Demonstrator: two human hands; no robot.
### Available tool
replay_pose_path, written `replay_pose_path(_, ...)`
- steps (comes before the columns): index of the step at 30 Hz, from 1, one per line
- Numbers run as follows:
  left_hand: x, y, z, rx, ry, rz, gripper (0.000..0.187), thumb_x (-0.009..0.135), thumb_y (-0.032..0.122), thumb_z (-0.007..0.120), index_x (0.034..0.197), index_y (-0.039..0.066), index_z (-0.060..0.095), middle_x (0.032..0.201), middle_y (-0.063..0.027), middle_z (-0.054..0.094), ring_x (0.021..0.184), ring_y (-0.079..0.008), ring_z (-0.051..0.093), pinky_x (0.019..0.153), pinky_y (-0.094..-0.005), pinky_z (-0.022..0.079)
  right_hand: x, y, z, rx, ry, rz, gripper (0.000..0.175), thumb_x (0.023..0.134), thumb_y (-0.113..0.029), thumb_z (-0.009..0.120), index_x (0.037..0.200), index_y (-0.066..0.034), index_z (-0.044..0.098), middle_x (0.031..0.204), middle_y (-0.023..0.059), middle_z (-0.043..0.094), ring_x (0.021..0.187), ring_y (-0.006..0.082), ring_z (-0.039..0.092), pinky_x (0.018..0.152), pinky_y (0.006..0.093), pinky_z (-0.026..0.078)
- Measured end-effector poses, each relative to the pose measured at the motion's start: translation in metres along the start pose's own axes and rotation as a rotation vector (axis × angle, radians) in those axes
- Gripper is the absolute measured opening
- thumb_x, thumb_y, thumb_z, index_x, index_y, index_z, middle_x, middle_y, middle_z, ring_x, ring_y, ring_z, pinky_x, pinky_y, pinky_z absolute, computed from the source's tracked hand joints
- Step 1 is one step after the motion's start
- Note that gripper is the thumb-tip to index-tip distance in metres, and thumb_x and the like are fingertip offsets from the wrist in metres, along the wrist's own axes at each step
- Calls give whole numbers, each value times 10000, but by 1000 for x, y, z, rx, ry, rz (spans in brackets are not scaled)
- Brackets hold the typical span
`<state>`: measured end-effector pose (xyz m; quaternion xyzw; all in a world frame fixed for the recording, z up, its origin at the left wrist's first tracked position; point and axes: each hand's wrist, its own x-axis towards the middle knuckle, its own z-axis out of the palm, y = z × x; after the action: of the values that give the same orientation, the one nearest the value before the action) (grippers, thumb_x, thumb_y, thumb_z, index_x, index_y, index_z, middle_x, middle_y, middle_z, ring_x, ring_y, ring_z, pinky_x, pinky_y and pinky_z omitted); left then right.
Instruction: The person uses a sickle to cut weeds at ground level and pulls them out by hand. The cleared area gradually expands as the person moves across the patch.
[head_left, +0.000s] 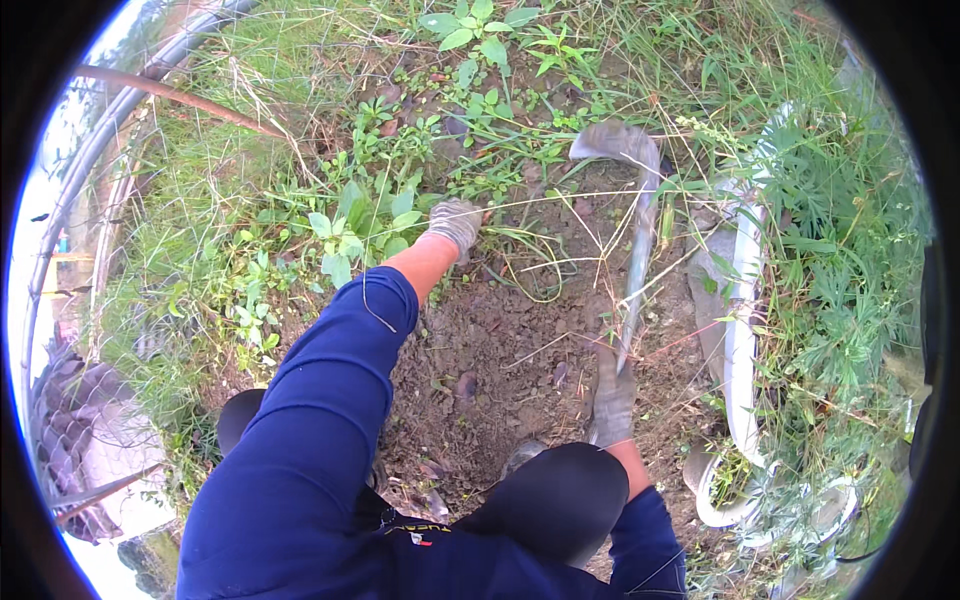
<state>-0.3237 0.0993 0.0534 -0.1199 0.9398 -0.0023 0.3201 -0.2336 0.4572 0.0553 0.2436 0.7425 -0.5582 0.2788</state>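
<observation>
My left hand, in a grey knit glove, is low among green weeds at the edge of the bare soil; its fingers are blurred and partly hidden, so what it holds cannot be told. My right hand, also gloved, is closed around the lower end of a sickle. The tool's long shaft points away from me and its curved blade bends left at the top, over the soil near the weeds. Leafy weeds grow just left of my left hand. Dry stalks cross between my hands and the shaft.
A long white curved object lies along the right, beside a flat grey stone. A round white rim is at lower right. Wire mesh fencing with a grey pipe and a rusty rod stands on the left.
</observation>
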Motion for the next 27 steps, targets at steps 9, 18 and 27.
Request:
replay_pose_path(9, 7, 20, 0, -42, 548, 263, 201, 845, 217, 530, 948, 122, 674, 1070, -90, 584, 1036, -256, 574, 853, -397, 444, 99, -33, 44, 205, -140, -182, 242, 909, -348, 572, 920, -106, 564, 660, 12, 542, 493, 133, 506, 407, 277, 400)
replay_pose_path(18, 105, 74, -11, -139, 1008, 326, 341, 902, 262, 493, 1182, 76, 543, 1320, -125, 503, 1256, -319, 431, 1037, -467, 327, 8, -72, 34, -158, -85, 190, 334, 938, -438, 496, 932, -116, 586, 636, -4, 513, 477, 98, 442, 406, 280, 372)
replay_pose_path(27, 140, 49, -27, -161, 382, 325, 247, 919, 178, 429, 1071, 73, 593, 1066, -145, 664, 1016, -289, 637, 796, -429, 506, 50, -26, 120, 308, -12, 192, 391, 863, -483, 632, 886, -94, 598, 588, -42, 439, 490, 71, 392, 430, 261, 335)
